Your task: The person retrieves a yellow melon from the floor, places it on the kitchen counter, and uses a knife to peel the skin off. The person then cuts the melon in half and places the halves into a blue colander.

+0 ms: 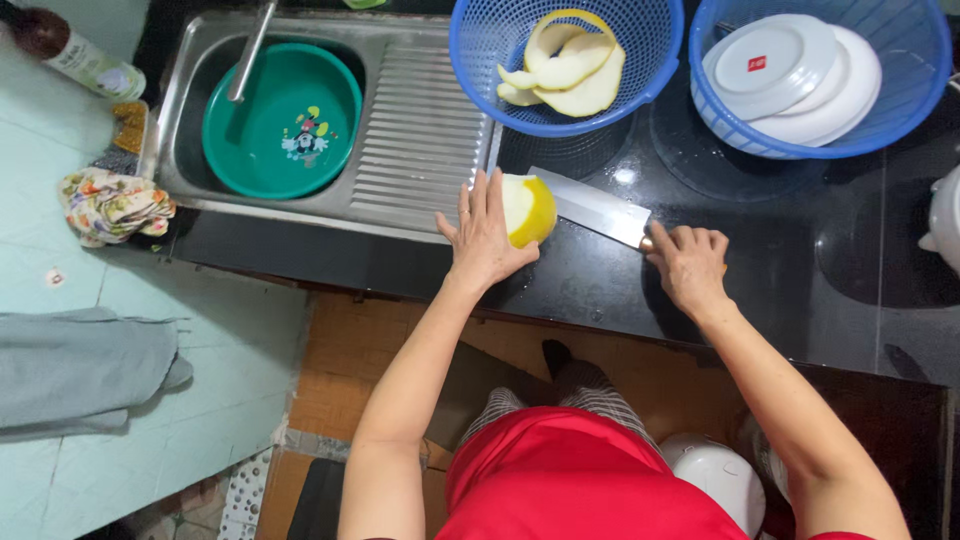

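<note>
Peels (565,65) fill a blue basket (480,60); right hand (690,265) grips knife (590,205), left hand (482,238) spread on fruit (530,208)

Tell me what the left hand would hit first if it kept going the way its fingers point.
The left hand points up toward the sink's ribbed draining board; that probably comes first.

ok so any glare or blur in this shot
Head view: bright glare spots on the glossy black counter near the knife; edges bow from wide-angle distortion; left hand and right hand look sharp, no motion blur.
</note>
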